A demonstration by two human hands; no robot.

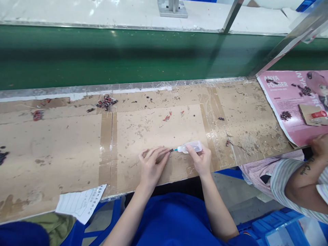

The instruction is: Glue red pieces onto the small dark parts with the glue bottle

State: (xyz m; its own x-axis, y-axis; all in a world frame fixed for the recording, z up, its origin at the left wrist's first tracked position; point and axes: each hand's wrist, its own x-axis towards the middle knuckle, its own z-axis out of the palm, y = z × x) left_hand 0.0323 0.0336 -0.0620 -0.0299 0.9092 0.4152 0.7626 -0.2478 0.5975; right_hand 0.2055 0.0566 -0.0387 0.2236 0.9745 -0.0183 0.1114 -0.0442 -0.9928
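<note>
Two bare hands, close together, low over the brown cardboard sheet [153,131], and all the action sits in the narrow gap between them! The left hand [152,163] is nearly closed, fingers bent, thumb and fingertips pinching a small dark part [171,150] down near the cardboard. Facing it, the right hand [203,160] is wrapped around a translucent squeeze bottle [196,146], laid over on its side, its blue-green tip [175,149] aimed straight at that dark part. Touching or just short of it? From where I stand, I can't tell.

Just beyond the hands, a few red slivers [167,118] lie loose. Over to the left, a heap of red-and-black parts [107,102] sits at the far end of a tape strip [105,136], with a smaller red cluster [38,115] farther along. On the near edge, a white paper [79,203] hangs over. Out right, a co-worker's hand [320,145] is at the edge of a pink poster [275,99] carrying dark clumps of parts [285,115]. Across the back, a green conveyor belt [128,59].
</note>
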